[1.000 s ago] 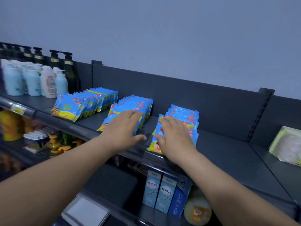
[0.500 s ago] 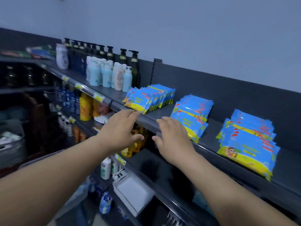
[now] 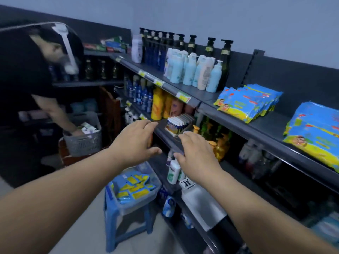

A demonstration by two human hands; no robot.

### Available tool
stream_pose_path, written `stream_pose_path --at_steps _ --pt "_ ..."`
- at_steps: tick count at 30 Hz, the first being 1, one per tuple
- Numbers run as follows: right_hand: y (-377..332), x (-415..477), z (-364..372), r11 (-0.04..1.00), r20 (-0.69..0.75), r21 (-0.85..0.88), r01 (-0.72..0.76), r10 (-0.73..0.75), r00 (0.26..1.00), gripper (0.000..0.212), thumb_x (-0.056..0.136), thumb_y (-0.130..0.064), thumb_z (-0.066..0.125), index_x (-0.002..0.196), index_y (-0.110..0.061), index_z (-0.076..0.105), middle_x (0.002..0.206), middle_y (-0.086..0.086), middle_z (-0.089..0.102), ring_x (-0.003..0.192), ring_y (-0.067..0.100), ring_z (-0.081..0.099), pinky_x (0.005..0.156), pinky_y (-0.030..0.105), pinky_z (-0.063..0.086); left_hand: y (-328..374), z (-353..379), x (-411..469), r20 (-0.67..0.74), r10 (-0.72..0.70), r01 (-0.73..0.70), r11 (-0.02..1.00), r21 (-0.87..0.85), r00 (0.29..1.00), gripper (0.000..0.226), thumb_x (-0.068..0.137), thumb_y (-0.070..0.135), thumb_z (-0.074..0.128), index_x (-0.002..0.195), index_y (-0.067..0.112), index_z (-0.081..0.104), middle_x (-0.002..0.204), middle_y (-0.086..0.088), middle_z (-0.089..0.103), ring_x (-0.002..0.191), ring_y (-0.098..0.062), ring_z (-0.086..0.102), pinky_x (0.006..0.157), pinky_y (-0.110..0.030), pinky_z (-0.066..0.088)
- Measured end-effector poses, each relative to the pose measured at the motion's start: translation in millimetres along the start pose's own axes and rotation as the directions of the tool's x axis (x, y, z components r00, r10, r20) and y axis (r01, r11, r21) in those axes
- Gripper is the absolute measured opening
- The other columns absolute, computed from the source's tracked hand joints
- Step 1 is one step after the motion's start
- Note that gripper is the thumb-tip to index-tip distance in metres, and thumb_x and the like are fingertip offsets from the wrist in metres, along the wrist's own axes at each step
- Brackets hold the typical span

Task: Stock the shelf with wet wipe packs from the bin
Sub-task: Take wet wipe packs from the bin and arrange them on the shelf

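Both my hands hover empty in front of the lower shelf levels, fingers relaxed: my left hand (image 3: 134, 142) and my right hand (image 3: 197, 154), side by side. Below them a clear bin (image 3: 146, 196) on a blue stool (image 3: 113, 220) holds several blue-and-yellow wet wipe packs (image 3: 134, 186). On the top shelf (image 3: 244, 125) at the right, one row of wipe packs (image 3: 247, 103) leans back, and a bigger stack of packs (image 3: 315, 136) lies at the frame's right edge.
Lotion and pump bottles (image 3: 192, 70) fill the top shelf's left part. Lower shelves hold yellow bottles (image 3: 161, 105) and small boxes (image 3: 178, 123). At the left another person (image 3: 27, 74) reaches into a grey basket (image 3: 82, 138). A white sheet (image 3: 201, 200) lies on a low shelf.
My view has swung left and down; the wipe stacks slid to the right edge and the bin on the stool came into sight. Both hands left the packs and hang free.
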State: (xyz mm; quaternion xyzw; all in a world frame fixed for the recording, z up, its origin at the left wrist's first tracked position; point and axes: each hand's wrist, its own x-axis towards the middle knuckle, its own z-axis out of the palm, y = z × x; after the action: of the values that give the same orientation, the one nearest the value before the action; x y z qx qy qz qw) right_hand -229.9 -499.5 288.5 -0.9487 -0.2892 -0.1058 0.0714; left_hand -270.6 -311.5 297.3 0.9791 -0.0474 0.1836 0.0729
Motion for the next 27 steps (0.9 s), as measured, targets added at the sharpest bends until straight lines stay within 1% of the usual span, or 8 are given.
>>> stream_pose_path --at_steps 4,8,11,16,20,24,27 --pt "-34 21 27 0.998 0.066 0.049 0.025 -0.029 0.997 0.056 0.096 -0.042 0.050 0.143 -0.017 0.033 0.148 0.002 0.033 0.139 0.023 0.026 0.114 0.040 0.025 -45 3 -16 0.032 -0.076 0.077 0.997 -0.014 0.997 0.087 0.080 0.057 0.064 0.148 0.017 0.028 0.146 -0.004 0.038 0.135 -0.021 0.034 0.108 -0.030 0.028" --pt "-54 41 53 0.996 0.131 0.073 0.052 -0.061 0.990 0.059 0.097 -0.042 0.049 0.147 -0.017 0.029 0.153 0.002 0.027 0.142 0.022 0.021 0.117 0.038 0.020 -83 16 -25 0.082 -0.149 0.150 0.989 -0.003 0.985 0.087 0.081 0.057 0.063 0.149 0.017 0.026 0.146 -0.005 0.037 0.134 -0.022 0.035 0.109 -0.032 0.029" --pt "-61 59 72 0.993 0.164 0.092 0.070 -0.085 0.983 0.057 0.098 -0.041 0.048 0.146 -0.018 0.030 0.152 0.001 0.027 0.142 0.022 0.021 0.115 0.037 0.018 -106 29 -22 0.111 -0.195 0.197 0.980 -0.004 0.974 0.087 0.081 0.058 0.062 0.149 0.016 0.025 0.148 -0.005 0.036 0.135 -0.022 0.034 0.110 -0.033 0.029" --pt "-62 107 112 0.987 0.191 0.118 0.107 -0.129 0.973 0.056 0.098 -0.040 0.046 0.146 -0.018 0.030 0.150 0.002 0.029 0.140 0.022 0.022 0.114 0.036 0.018 -141 56 -2 0.156 -0.243 0.244 0.970 0.012 0.957 0.086 0.082 0.057 0.060 0.149 0.015 0.025 0.148 -0.005 0.035 0.135 -0.021 0.033 0.109 -0.029 0.026" --pt "-58 154 151 0.980 0.223 0.153 0.127 -0.160 0.962 0.055 0.098 -0.040 0.048 0.146 -0.017 0.031 0.152 0.003 0.028 0.142 0.022 0.021 0.116 0.037 0.017 -174 85 25 0.190 -0.285 0.284 0.958 0.029 0.940 0.086 0.082 0.056 0.062 0.149 0.015 0.026 0.146 -0.005 0.037 0.134 -0.021 0.034 0.108 -0.031 0.029" --pt "-46 202 190 0.976 0.293 0.183 0.120 -0.170 0.941 0.055 0.099 -0.039 0.046 0.147 -0.017 0.029 0.152 0.003 0.027 0.142 0.023 0.020 0.116 0.036 0.016 -210 122 59 0.248 -0.335 0.337 0.941 0.037 0.909 0.086 0.082 0.055 0.062 0.148 0.013 0.027 0.146 -0.007 0.038 0.133 -0.024 0.036 0.107 -0.032 0.030" --pt "-38 234 225 0.978 0.346 0.178 0.112 -0.169 0.923 0.055 0.098 -0.039 0.047 0.145 -0.017 0.030 0.150 0.004 0.030 0.140 0.024 0.023 0.115 0.037 0.018 -234 156 78 0.288 -0.376 0.379 0.924 0.048 0.881 0.088 0.080 0.057 0.064 0.148 0.014 0.028 0.147 -0.008 0.037 0.134 -0.026 0.036 0.109 -0.036 0.032"
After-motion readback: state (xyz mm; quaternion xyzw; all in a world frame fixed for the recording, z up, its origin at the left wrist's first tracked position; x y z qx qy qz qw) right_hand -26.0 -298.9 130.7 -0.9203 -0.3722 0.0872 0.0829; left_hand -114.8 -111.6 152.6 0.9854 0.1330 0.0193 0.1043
